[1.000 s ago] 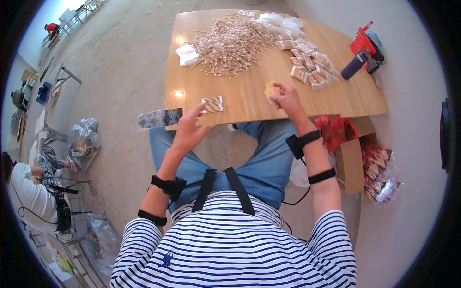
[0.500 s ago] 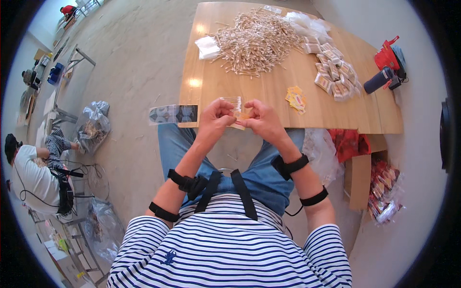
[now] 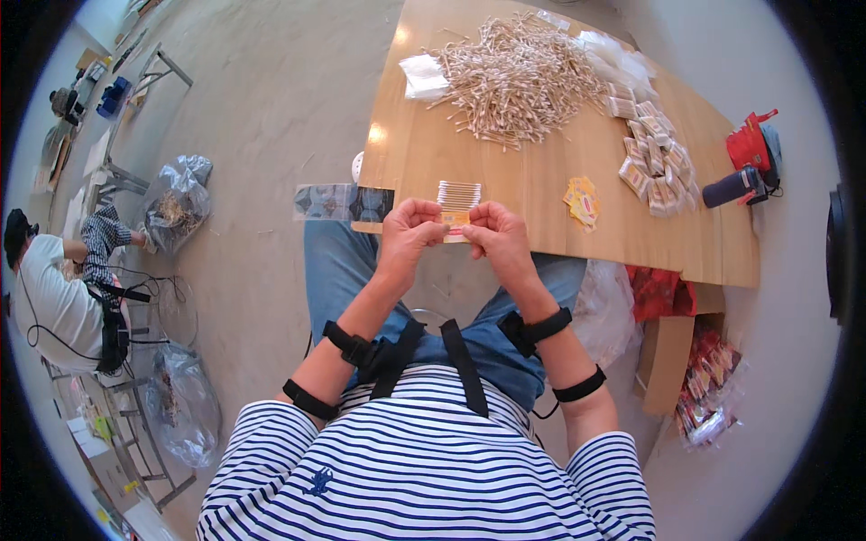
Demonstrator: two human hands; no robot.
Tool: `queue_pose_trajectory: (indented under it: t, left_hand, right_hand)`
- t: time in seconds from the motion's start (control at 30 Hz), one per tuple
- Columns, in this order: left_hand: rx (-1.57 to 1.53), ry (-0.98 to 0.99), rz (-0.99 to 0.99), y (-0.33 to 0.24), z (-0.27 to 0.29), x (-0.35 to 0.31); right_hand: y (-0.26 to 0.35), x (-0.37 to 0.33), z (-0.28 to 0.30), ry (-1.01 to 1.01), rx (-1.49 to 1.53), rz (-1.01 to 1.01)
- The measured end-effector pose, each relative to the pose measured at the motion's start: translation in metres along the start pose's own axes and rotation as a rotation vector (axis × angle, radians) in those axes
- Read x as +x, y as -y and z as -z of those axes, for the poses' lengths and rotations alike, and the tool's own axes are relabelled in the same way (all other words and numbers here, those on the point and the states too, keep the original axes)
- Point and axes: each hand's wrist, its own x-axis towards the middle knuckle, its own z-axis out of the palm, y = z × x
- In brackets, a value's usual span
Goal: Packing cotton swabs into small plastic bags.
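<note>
From where I stand, the wooden desk (image 3: 523, 171) is the biggest thing in front of the person, and its near edge runs just above their lap. On its far half spreads a great heap of loose cotton swabs (image 3: 528, 81), and to the right of that sits a cluster of packed bundles (image 3: 663, 162), both well apart from the working spot. The left hand (image 3: 410, 239) and the right hand (image 3: 501, 239) are close together at the near edge, and each grip is a narrow pinch, thumb against bent fingers, on one side of the same small item. Off to the right lie some loose yellow cards (image 3: 582, 203), overlapping a little. Just beyond the fingers, a neat row of swabs (image 3: 460, 193) lies on the desk, sticks side by side and crosswise to the person. Smallest is the yellow piece (image 3: 456, 217) between the two hands, right by the near side of that row; whether it is a bare card or a sleeve, or touches the swabs, I can't tell. To handle it well, I'd pinch only its margins, keep both sides level so it doesn't buckle, and let no knuckle brush the row, since loose sticks would likely roll out of line.
</note>
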Motion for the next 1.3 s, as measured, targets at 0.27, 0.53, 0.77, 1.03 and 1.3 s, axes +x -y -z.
queue_pose_trajectory:
  t: [0.27, 0.53, 0.77, 1.03, 1.3]
  left_hand:
    - [0.025, -0.005, 0.148, 0.014, -0.001, 0.004]
    - [0.253, -0.097, 0.063, 0.012, 0.010, 0.004]
    - [0.303, -0.053, 0.010, 0.016, 0.010, 0.005]
    - [1.105, -0.014, -0.391, -0.011, 0.008, -0.005]
    - [1.682, 0.223, -0.444, -0.009, 0.010, 0.013]
  right_hand:
    - [-0.013, 0.026, 0.002, -0.053, -0.102, 0.019]
    - [-0.011, 0.083, 0.020, 0.020, -0.555, 0.264]
    - [-0.013, 0.091, 0.025, 0.010, -0.664, 0.289]
    - [-0.006, 0.046, 0.017, 0.081, -1.388, 0.616]
    - [-0.019, 0.039, 0.018, 0.248, -1.453, 0.461]
